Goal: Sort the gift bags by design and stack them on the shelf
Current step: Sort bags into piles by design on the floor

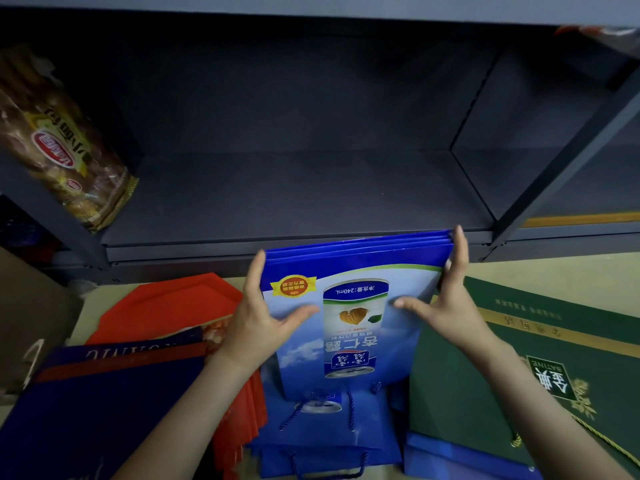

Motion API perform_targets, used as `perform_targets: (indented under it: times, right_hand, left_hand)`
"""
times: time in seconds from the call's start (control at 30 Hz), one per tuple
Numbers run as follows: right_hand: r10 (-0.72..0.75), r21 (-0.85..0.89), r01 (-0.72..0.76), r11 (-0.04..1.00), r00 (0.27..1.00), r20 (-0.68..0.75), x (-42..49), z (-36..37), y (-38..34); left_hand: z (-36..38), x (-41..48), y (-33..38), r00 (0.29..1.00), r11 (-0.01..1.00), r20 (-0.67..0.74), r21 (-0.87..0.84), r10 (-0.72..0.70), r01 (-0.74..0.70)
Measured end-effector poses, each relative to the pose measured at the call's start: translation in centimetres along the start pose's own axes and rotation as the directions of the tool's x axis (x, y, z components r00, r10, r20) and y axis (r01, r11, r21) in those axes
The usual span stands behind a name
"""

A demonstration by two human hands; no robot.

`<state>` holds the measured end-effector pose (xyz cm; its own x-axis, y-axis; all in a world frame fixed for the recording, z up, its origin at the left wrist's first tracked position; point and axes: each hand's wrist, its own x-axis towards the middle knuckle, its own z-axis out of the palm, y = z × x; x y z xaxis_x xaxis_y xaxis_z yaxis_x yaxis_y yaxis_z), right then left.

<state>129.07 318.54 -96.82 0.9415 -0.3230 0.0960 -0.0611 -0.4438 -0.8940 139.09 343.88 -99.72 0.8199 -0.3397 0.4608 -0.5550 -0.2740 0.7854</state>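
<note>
I hold a small bundle of flat blue gift bags (353, 306) printed with a drink can, just below the front lip of the dark shelf (294, 202). My left hand (263, 323) grips the bundle's left edge, thumb on the front. On the right edge, my right hand (446, 306) grips the same way, fingers up along the side. More blue bags of this design (322, 434) lie on the floor beneath. A green gift bag (519, 368) lies to the right, red bags (166, 306) and navy bags (104, 403) to the left.
A packet of bread (59, 143) leans on the shelf's left end. The shelf's upright posts (568, 161) frame the bay on both sides. A brown cardboard box (31, 306) stands at the far left on the floor.
</note>
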Motion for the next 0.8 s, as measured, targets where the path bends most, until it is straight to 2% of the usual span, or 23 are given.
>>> perform_targets:
  times: [0.07, 0.1, 0.17, 0.27, 0.37, 0.5, 0.67, 0.8]
  right_hand:
    - [0.075, -0.06, -0.07, 0.996, 0.994, 0.077, -0.1, 0.3, 0.9]
    - [0.102, -0.086, -0.092, 0.992, 0.988, 0.113, -0.2, 0.6, 1.4]
    - [0.138, -0.092, -0.124, 0.988, 0.977, 0.163, -0.4, 1.4, 2.2]
    - [0.167, -0.058, -0.162, 0.985, 0.979, 0.114, -0.6, 2.5, 3.0]
    - [0.153, -0.011, -0.153, 0.988, 0.988, 0.037, 0.5, 2.8, 2.7]
    - [0.165, 0.047, -0.166, 0.985, 0.986, 0.036, 3.8, 2.6, 1.6]
    - [0.208, 0.186, -0.252, 0.95, 0.951, 0.227, 6.5, 3.7, 1.3]
    - [0.237, 0.232, -0.306, 0.923, 0.93, 0.282, 9.6, 6.4, 1.0]
  left_hand:
    - [0.5, -1.4, -0.6, 0.988, 0.984, 0.042, 0.098, -0.152, 0.147]
    - [0.8, -2.0, -1.0, 0.987, 0.969, 0.053, 0.205, -0.154, 0.14]
    - [1.5, -2.8, -1.8, 0.996, 0.937, 0.074, 0.348, -0.055, 0.026]
    - [2.1, -2.4, -2.6, 0.991, 0.887, 0.122, 0.462, -0.048, -0.014]
    - [2.1, -0.4, -1.9, 0.984, 0.938, 0.133, 0.34, -0.121, 0.069]
    - [0.7, 3.5, -1.8, 0.971, 0.971, 0.097, 0.126, -0.217, 0.204]
    - [-0.8, 7.7, -3.6, 0.934, 0.943, 0.147, 0.122, -0.326, 0.31]
    - [-1.9, 10.7, -6.4, 0.882, 0.891, 0.146, 0.157, -0.447, 0.426]
